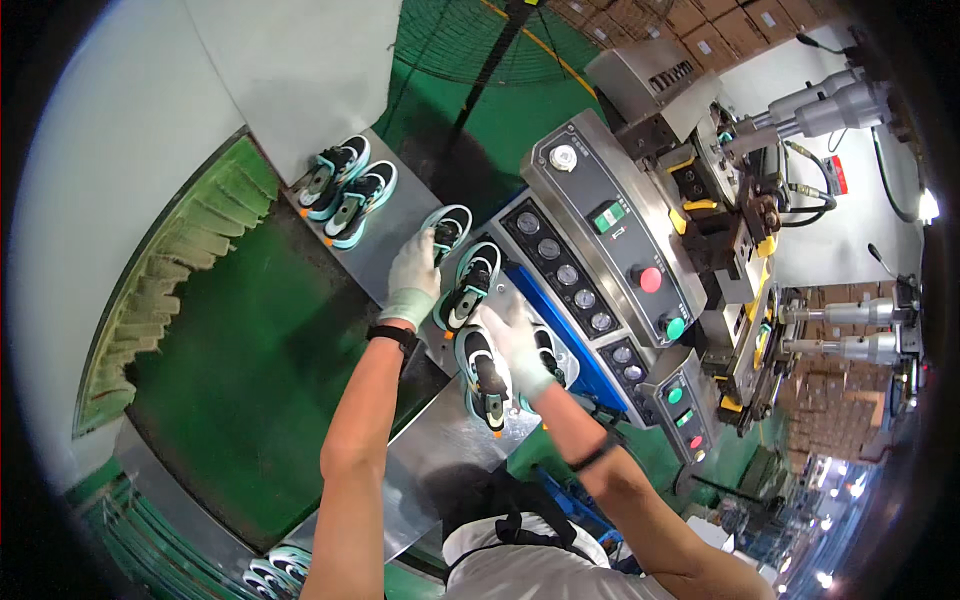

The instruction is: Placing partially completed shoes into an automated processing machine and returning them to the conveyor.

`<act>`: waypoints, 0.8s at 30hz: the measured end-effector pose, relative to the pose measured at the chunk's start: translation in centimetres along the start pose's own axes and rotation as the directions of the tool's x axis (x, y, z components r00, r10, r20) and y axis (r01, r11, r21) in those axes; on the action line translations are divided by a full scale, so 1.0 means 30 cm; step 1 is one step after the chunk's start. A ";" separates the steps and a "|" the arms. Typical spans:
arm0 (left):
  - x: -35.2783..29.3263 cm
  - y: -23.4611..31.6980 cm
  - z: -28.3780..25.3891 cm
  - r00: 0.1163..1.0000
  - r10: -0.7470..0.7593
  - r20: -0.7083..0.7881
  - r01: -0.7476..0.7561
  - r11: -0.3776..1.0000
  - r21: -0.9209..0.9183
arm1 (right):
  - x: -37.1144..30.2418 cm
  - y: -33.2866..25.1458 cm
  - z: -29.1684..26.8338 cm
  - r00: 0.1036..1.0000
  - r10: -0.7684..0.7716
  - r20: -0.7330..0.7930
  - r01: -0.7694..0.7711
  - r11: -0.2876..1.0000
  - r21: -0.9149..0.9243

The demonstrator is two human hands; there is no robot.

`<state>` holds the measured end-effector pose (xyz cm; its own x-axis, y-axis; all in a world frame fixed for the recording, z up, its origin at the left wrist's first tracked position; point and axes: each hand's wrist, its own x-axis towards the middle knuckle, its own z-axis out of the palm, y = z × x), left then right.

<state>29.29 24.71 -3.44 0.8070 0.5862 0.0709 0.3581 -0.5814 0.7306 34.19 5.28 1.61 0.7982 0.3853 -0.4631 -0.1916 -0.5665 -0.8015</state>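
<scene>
My left hand point(413, 278), in a white glove, is closed around a black and white sneaker point(455, 222) with a pale turquoise sole. Just right of it, another sneaker point(474, 278) of the same kind lies on the metal bench. My right hand point(518, 348), gloved too, reaches between a nearer sneaker point(486, 372) and a partly covered sneaker point(546, 350). Its fingers are smeared by motion, so I cannot tell whether they grip either one. Farther left on the bench, two more sneakers point(364, 201) sit side by side.
Right of the bench stands a machine with a control panel point(617, 225) of gauges and buttons, and metal cylinders point(835, 110) beyond. A blue edge point(565, 335) borders the sneakers. A green-lined opening point(180, 285) lies left. More shoes point(277, 572) show at lower left.
</scene>
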 end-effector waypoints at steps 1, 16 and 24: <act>-0.017 -0.111 0.017 1.000 0.005 -0.027 -0.005 1.000 0.019 | 0.028 -0.082 0.136 0.997 0.076 0.001 -0.073 0.960 -0.271; -0.365 -0.071 -0.016 0.938 -0.271 0.218 0.348 0.740 -0.575 | -0.305 0.032 -0.264 0.985 -0.099 0.141 -0.067 0.535 0.842; -0.921 0.778 0.147 0.713 0.141 0.687 0.267 0.851 -0.452 | -1.000 0.395 -0.732 0.911 0.277 -0.306 0.176 0.409 0.895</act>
<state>17.42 -7.55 8.65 0.9483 -0.0518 -0.3130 0.3083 -0.0829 0.9477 20.51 -29.00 14.32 0.8485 -0.0287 -0.5284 -0.4494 0.4881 -0.7482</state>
